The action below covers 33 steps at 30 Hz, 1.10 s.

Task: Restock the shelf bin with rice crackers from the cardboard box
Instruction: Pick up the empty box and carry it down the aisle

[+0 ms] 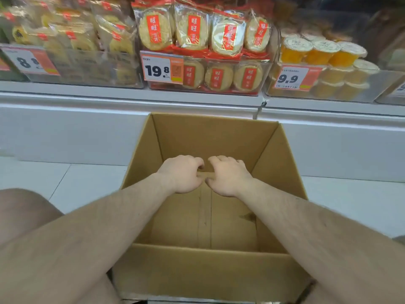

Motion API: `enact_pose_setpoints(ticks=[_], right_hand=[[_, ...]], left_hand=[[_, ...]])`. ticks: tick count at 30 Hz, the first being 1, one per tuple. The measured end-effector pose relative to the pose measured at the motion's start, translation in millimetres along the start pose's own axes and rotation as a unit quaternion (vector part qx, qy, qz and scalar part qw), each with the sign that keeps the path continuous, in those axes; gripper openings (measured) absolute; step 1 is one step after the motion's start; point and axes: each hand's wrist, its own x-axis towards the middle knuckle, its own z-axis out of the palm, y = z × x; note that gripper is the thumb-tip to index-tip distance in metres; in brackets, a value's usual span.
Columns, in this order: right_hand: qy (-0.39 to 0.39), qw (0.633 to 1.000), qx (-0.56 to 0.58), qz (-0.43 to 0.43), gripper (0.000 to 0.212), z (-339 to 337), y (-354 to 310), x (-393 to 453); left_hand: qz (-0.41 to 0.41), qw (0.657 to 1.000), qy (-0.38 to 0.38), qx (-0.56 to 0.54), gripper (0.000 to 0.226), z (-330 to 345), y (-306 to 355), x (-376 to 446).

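An open cardboard box (215, 137) stands on the floor in front of the shelf, and its bottom shows bare cardboard with a centre seam. Both my hands reach down inside it. My left hand (182, 174) and my right hand (228, 176) sit side by side over the seam, fingers curled under and thumbs nearly meeting. I see no packet in either hand. Above, the clear shelf bin (266, 73) is piled with red-labelled rice cracker packets (190, 29), heaped over its rim. A 19.8 price tag (161, 68) hangs on its front.
A bin of yellow-wrapped crackers (72, 40) sits to the left and a bin of orange jelly cups (317, 53) to the right. The white shelf ledge (131, 93) runs above the box. My knee (24, 211) is at the left, over white floor tiles.
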Motion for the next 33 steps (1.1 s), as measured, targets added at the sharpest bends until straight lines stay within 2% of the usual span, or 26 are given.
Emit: enact_pose_setpoints(ticks=[3,7,13,15,17,18,21,23,24,27,29,33], right_hand=[[-0.03,1.0,0.008,0.004,0.055,24,9,22],[-0.065,0.99,0.123,0.026,0.055,32,18,26],[-0.196,0.951,0.24,0.011,0.066,4,10,-38],[-0.248,0.945,0.213,-0.014,0.069,-6,6,-68],[-0.274,0.953,0.122,-0.049,0.08,-9,-2,-99],[-0.292,0.952,0.067,-0.063,0.08,-4,-4,-113],[-0.331,0.942,-0.031,-0.055,0.057,3,-13,-137],[-0.318,0.946,-0.047,-0.037,0.057,3,-15,-140],[-0.287,0.956,-0.052,-0.023,0.058,0,-14,-139],[-0.246,0.969,-0.023,0.016,0.047,-24,-13,-145],[-0.228,0.973,-0.016,0.04,0.048,-49,-10,-156],[-0.198,0.974,-0.006,0.11,0.046,-111,3,-189]], left_hand=[[0.0,0.999,-0.037,-0.01,0.041,23,-20,24],[0.0,0.995,-0.088,-0.041,0.04,40,-36,37],[0.003,0.974,-0.201,-0.105,0.035,29,-11,-16],[0.061,0.968,-0.226,-0.091,0.03,18,0,-46],[0.131,0.956,-0.253,-0.072,0.033,10,11,-80],[0.15,0.948,-0.275,-0.056,0.038,7,15,-95],[0.137,0.936,-0.321,0.044,0.045,7,21,-123],[0.111,0.933,-0.332,0.084,0.052,6,21,-126],[0.108,0.933,-0.329,0.096,0.055,3,21,-126],[0.119,0.937,-0.304,0.123,0.057,-18,21,-126],[0.139,0.938,-0.289,0.13,0.056,-41,28,-127],[0.154,0.944,-0.281,0.083,0.056,-98,67,-120]])
